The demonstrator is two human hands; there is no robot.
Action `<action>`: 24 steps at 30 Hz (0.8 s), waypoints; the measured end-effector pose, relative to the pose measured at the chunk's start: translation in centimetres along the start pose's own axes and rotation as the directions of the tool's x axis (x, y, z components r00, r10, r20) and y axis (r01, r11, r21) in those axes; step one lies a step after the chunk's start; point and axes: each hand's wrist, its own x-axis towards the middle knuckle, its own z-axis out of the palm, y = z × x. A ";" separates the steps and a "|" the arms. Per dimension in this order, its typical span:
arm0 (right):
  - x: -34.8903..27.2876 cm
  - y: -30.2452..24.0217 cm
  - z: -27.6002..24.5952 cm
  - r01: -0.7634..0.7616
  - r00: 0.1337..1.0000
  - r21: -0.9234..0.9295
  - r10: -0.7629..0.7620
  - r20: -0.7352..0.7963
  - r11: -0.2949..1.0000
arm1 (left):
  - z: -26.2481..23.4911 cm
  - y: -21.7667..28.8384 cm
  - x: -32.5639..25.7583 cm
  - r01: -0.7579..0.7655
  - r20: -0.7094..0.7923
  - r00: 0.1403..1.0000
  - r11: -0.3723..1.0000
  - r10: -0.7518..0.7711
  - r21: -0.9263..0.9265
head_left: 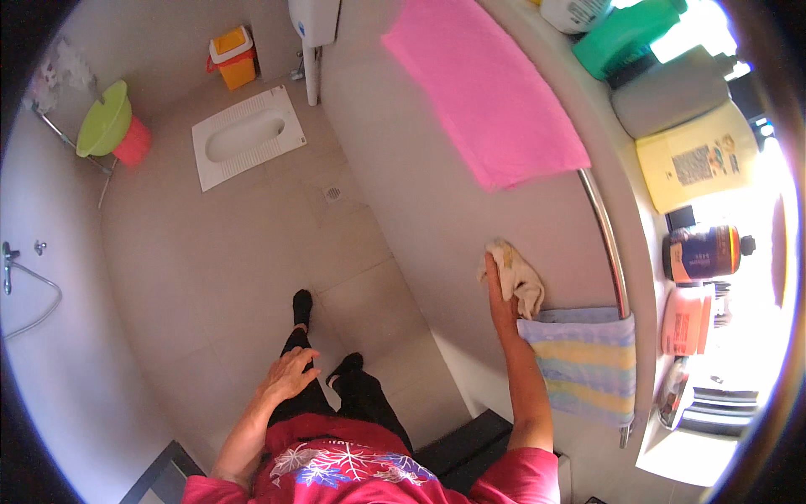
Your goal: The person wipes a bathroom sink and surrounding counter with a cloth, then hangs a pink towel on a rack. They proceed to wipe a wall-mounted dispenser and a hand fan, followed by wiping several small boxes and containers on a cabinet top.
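My right hand [501,290] presses a crumpled cream cloth [519,275] against the pale wall tiles [437,210], just left of a metal towel rail [606,244]. A striped blue and yellow towel [588,361] hangs on the rail below my hand, and a pink towel [491,88] hangs on it higher up. My left hand [290,374] hangs free at my side with fingers apart, holding nothing, above my dark trousers.
A white squat toilet [246,136] is set in the beige tiled floor, with an orange bin [233,57] behind it and a floor drain [333,193] nearby. A green basin [105,120] sits on a pink bucket. Several bottles [695,155] line the window ledge on the right.
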 end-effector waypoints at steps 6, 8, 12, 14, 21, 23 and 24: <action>13.8 -3.1 4.6 0.107 0.985 0.018 -0.103 -0.137 0.994 | -3.4 -3.1 2.1 0.101 0.006 0.995 0.994 -0.101 -0.053; 18.2 -4.2 6.6 0.110 0.980 -0.012 -0.110 -0.164 0.994 | -5.1 -4.6 2.8 0.091 -0.031 0.995 0.996 -0.092 -0.018; 24.9 -5.8 11.3 0.094 0.976 -0.113 -0.114 -0.187 0.989 | -9.9 -5.2 5.0 0.143 -0.059 0.988 0.989 -0.142 0.023; 26.3 -5.9 12.6 0.077 0.977 -0.157 -0.105 -0.183 0.985 | -12.5 -4.8 6.3 0.174 -0.063 0.983 0.984 -0.171 0.030; 22.5 -3.7 10.4 0.104 0.989 0.017 -0.102 -0.109 0.994 | -14.9 -3.5 7.9 0.167 -0.154 0.975 0.985 -0.158 0.051; 19.2 -2.3 8.1 0.087 0.995 0.109 -0.080 -0.066 0.990 | -13.9 -2.9 8.0 0.125 -0.157 0.981 0.991 -0.117 0.041; 17.6 -1.7 7.1 0.075 0.997 0.154 -0.069 -0.042 0.985 | -13.2 -2.4 8.1 0.101 -0.155 0.983 0.994 -0.094 0.038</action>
